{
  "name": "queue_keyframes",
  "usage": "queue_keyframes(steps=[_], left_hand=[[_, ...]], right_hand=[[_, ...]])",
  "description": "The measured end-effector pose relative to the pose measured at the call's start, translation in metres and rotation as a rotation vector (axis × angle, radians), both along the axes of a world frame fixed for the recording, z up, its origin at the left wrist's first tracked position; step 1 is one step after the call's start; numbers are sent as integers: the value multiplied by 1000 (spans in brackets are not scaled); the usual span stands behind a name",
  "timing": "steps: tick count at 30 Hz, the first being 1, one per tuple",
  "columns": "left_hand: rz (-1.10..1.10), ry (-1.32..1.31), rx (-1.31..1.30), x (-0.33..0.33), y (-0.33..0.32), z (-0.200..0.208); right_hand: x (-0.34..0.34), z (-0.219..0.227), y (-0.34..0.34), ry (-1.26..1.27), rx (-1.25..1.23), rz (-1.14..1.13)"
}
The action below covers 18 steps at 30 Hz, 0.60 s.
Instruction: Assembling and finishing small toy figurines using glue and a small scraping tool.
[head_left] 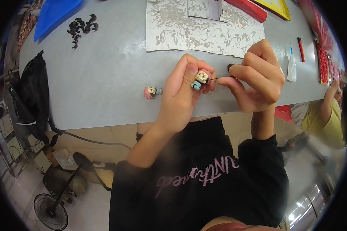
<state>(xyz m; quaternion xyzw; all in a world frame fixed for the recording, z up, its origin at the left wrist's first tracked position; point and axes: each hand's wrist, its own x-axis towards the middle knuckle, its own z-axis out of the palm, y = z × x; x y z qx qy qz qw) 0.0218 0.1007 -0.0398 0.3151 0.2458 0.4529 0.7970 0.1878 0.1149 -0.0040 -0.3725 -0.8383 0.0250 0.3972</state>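
My left hand [180, 92] is closed around a small figurine [201, 78] with pink hair, a pale face and blue-grey lower parts. The thumb presses along its side, and the face is turned up. My right hand [256, 79] pinches a thin dark pointed tool [216, 79] whose tip reaches the figurine's head; its far end is hidden in the fingers. Beside the right index finger shows a small dark object [230, 67], too covered to name. A second pink-haired figurine [152, 92] lies on its side on the table, left of my left hand.
Stained white cardboard [204, 36] covers the far middle of the grey table [108, 77]. Several black curved pieces [81, 27] lie near a blue tray [52, 19]. At right are a small clear bottle [292, 67], a red marker [301, 50] and another person's arm [327, 100].
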Motion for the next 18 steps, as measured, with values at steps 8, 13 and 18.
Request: queue_keyframes(steps=[8, 13, 18], left_hand=[[17, 9, 20, 0, 0, -2], [19, 15, 32, -1, -1, -3], [14, 11, 25, 0, -1, -2]], right_hand=[[0, 1, 1, 23, 10, -12], [1, -1, 2, 0, 15, -12], [-1, -2, 1, 23, 5, -3]])
